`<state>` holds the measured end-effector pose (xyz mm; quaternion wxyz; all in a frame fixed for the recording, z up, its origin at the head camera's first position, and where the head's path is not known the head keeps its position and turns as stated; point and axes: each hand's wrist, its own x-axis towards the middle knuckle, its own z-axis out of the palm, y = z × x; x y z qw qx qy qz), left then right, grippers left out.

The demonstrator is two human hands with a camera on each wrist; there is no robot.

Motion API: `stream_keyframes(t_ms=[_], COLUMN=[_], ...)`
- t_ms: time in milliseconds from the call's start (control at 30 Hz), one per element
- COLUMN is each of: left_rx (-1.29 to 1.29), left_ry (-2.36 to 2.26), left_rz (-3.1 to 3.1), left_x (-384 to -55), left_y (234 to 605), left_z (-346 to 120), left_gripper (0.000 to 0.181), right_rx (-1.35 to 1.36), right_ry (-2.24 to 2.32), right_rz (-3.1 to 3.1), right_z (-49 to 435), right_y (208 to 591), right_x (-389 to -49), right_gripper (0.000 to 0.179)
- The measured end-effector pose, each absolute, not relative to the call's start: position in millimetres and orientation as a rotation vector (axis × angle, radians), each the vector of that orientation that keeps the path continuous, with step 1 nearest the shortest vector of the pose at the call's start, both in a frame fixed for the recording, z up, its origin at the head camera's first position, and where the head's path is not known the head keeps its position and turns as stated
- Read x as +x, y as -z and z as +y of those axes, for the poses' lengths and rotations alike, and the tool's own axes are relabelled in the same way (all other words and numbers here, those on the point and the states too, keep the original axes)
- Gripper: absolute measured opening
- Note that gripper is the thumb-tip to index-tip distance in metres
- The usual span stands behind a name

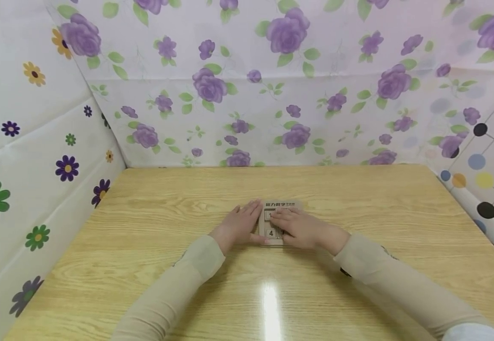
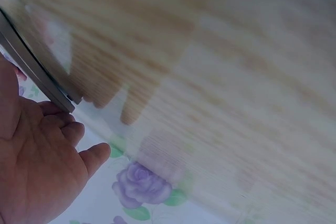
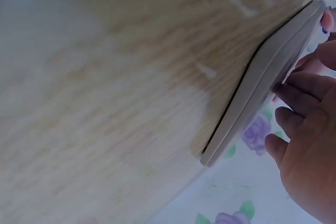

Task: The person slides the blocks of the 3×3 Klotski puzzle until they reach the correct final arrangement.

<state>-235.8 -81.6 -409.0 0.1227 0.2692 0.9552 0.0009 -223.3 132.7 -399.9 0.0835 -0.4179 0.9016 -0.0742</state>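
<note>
A beige number sliding puzzle (image 1: pixel 269 240) lies flat on the wooden table, with printed characters along its top and tiles 1 and 4 showing at the left. My left hand (image 1: pixel 239 226) rests along the puzzle's left side, fingers pointing away and thumb at the lower left corner. Over the tiles lies my right hand (image 1: pixel 302 228), its fingers reaching left and hiding most of the middle and right columns. The left wrist view shows the left hand (image 2: pixel 47 161) touching the puzzle's side. In the right wrist view, the right hand's (image 3: pixel 310 129) fingertips meet the puzzle's face.
The wooden table (image 1: pixel 178 199) spreads around the puzzle, with a light reflection near the front. A purple-flowered cloth (image 1: pixel 238 57) rises behind its far edge. Patterned cloths also stand on the left (image 1: pixel 50 142) and the right (image 1: pixel 464 161).
</note>
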Motion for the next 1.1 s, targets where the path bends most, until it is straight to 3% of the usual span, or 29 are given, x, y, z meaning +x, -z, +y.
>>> stream_keyframes(t_ms=[400,1100], left_rx=[0.767,0.767], left_ry=[-0.036,-0.009], left_rz=[2.778,2.774], left_x=[-236,-235], left_y=[408,407], left_z=[-81,-81], left_gripper=[0.109,0.108], right_rx=[-1.321,-1.17], right_ry=[0.205,0.125], right_rz=[2.687,2.757], right_z=[137,143], right_y=[402,400], right_x=[-206,-224], right_gripper=[0.054,0.055])
